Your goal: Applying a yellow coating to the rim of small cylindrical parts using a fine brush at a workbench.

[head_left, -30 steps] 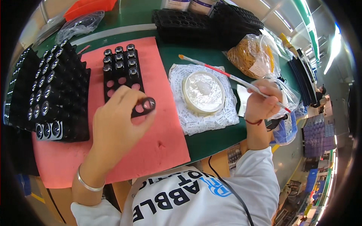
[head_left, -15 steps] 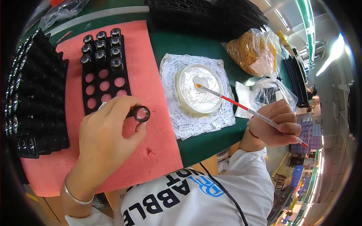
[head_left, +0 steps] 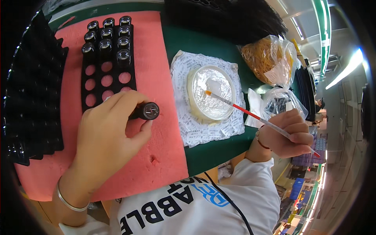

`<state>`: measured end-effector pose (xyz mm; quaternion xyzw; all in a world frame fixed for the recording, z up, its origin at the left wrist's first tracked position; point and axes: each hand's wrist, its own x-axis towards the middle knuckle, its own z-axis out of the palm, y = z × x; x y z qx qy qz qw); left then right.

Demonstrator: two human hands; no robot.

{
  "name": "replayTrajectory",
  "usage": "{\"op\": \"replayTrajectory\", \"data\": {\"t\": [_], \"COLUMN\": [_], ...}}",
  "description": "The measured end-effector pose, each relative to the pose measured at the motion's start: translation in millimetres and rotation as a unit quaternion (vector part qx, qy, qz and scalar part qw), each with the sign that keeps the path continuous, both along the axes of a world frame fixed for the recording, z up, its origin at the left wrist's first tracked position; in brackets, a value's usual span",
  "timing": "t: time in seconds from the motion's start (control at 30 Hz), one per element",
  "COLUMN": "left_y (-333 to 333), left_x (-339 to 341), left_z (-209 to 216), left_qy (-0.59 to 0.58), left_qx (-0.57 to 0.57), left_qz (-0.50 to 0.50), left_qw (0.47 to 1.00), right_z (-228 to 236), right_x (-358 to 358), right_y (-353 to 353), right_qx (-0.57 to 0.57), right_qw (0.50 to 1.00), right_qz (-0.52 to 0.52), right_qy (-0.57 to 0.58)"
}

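Observation:
My left hand [head_left: 111, 131] is closed round a small black cylinder [head_left: 150, 111], its round end turned up and two short thin metal pins showing there. It is above the near end of a black perforated tray [head_left: 130, 81] on a pink foam sheet [head_left: 169, 156]. Several black cylinders with shiny tops [head_left: 105, 46] stand in the tray's far holes; pink shows through the nearer ones. My right hand [head_left: 288, 135] grips a thin paintbrush [head_left: 250, 113] with a red and pale handle. The orange bristle tip is over a round white dish [head_left: 213, 111] of clear, glossy substance.
The dish stands on crumpled printed paper [head_left: 178, 78] on the green table [head_left: 207, 156]. Stacked black trays [head_left: 35, 98] rise at the left. Bags of yellow bands [head_left: 258, 58] and dark parts [head_left: 282, 102] lie at the right. A black bundle [head_left: 235, 19] is at the back.
The black cylinder in my left hand has tilted, so its end with the pins looks different. The brush stays over the dish. The whole view has shifted slightly.

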<state>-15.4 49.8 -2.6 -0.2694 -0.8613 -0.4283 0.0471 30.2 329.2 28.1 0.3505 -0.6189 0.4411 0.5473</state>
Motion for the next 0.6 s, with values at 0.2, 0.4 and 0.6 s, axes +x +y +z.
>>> {"op": "replayTrajectory", "data": {"t": [0.2,0.4,0.6], "left_y": [1.9,1.8,1.8], "left_x": [4.3,4.2,2.4], "left_z": [2.7,3.0,5.7], "left_qy": [-0.103,-0.149,-0.221], "left_qx": [0.034,0.091,0.117], "left_qz": [-0.012,-0.024,-0.009], "left_qw": [0.994,0.984,0.968], "right_z": [3.3,3.9,2.4], "right_x": [-0.4,-0.4,-16.6], "right_y": [3.8,10.1,15.4], "right_qx": [-0.020,-0.026,-0.086], "right_qw": [0.999,0.996,0.987], "right_qz": [0.037,0.061,0.022], "right_qy": [-0.023,-0.059,-0.136]}}
